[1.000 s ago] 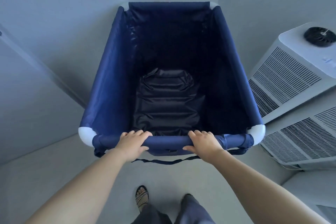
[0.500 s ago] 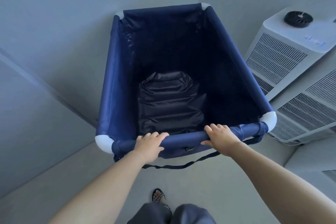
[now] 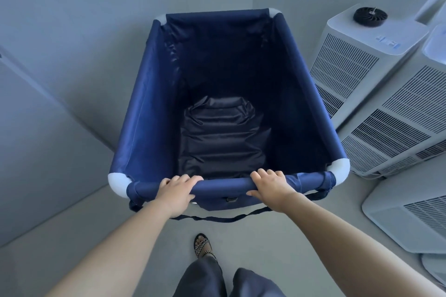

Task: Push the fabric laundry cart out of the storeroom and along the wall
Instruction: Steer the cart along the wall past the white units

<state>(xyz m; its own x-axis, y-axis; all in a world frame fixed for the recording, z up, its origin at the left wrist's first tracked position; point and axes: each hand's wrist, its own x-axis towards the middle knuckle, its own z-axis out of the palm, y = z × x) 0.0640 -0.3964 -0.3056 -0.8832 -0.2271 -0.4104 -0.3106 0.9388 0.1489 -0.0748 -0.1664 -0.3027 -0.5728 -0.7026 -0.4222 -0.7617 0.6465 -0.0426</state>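
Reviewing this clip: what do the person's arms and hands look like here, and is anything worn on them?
Both arms are bare from the frame edge to the wrists: no sleeves show. The left hand and right hand wear no gloves, and no rings, watch or bracelets are visible. Fingernails appear short; polish cannot be told. Lower down, dark loose trousers and a black sandal with pale studs show.

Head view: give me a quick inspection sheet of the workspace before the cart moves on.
Surface: pale grey floor, bare where visible.
Job's things: blue fabric cart, with only a dark folded liner at the bottom.
Clutter: three white vented units close along the cart's right side.
Hands: left hand and right hand both gripping the near rail.
Cables: dark strap hanging below the rail.
Surroundings: grey wall on the left, corner ahead.
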